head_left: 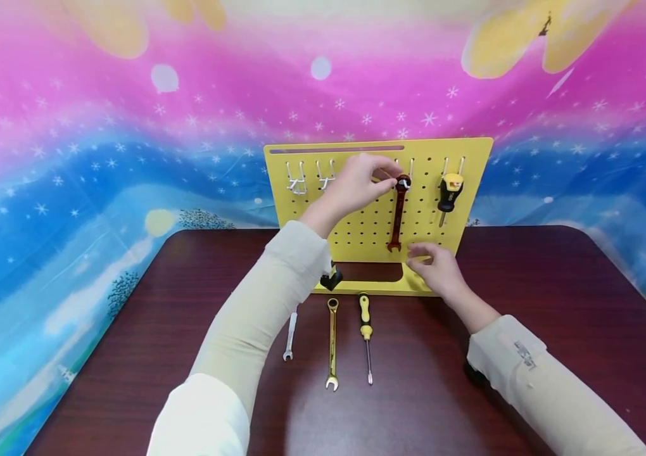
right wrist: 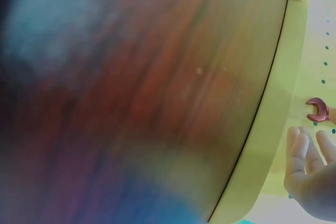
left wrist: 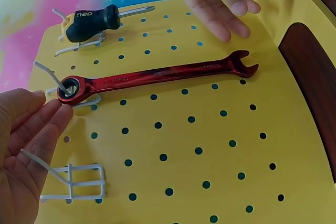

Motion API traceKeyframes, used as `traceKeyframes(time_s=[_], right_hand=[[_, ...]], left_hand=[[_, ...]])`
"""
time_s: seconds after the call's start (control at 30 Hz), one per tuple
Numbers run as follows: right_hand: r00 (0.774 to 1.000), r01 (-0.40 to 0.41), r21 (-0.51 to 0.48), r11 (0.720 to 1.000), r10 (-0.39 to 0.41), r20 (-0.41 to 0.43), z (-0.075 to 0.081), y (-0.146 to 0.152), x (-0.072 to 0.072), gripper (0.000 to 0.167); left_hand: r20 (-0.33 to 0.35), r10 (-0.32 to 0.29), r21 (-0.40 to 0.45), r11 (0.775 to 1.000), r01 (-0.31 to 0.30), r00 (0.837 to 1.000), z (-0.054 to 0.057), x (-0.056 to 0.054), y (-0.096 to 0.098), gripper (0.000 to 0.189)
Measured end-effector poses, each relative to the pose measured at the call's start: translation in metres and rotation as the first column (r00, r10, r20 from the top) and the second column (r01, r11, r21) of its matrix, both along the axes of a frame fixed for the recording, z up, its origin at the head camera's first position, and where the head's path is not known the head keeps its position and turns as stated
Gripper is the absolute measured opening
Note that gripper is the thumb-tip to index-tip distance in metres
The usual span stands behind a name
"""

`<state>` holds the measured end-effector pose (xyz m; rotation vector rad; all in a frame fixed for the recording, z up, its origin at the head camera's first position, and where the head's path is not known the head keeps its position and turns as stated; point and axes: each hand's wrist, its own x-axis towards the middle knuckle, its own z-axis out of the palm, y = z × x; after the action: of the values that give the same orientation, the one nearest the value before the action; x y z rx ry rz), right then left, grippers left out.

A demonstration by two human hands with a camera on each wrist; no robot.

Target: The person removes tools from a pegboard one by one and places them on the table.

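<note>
Where one red wrench (head_left: 398,214) hangs, two hands (head_left: 359,179) (head_left: 437,270)

The hanging wrench (left wrist: 163,75) is metallic red, the pegboard (head_left: 475,161) yellow, dotted dark in rows, its hooks (left wrist: 70,183) white, the stubby screwdriver (head_left: 448,195) black and yellow, the long wrench (head_left: 332,342) gold, the worktop (head_left: 528,278) dark reddish brown, the backdrop (head_left: 101,133) snowflake-patterned in pink, blue and white, the sleeves (head_left: 249,323) cream

Snowflake-patterned backdrop (head_left: 129,120), probably cloth, behind a dark reddish-brown table (head_left: 425,380)
</note>
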<state>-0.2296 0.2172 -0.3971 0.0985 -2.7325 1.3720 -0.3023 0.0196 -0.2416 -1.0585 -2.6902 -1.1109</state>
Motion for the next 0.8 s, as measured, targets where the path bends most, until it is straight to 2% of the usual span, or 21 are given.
traceKeyframes(time_s=[0.43,0.8], right_hand=[[0.999,-0.027,-0.042,0.999,0.028,0.032,-0.001,-0.007,-0.012,0.041],[0.994,-0.087,-0.065,0.994,0.091,0.068,-0.003,-0.010,-0.011,0.039]], left_hand=[[-0.003,0.046,0.019,0.999,-0.046,0.999,-0.004,-0.001,0.005,0.029],[-0.019,0.055,0.016,0.998,-0.054,0.998,-0.007,-0.003,0.007,0.029]])
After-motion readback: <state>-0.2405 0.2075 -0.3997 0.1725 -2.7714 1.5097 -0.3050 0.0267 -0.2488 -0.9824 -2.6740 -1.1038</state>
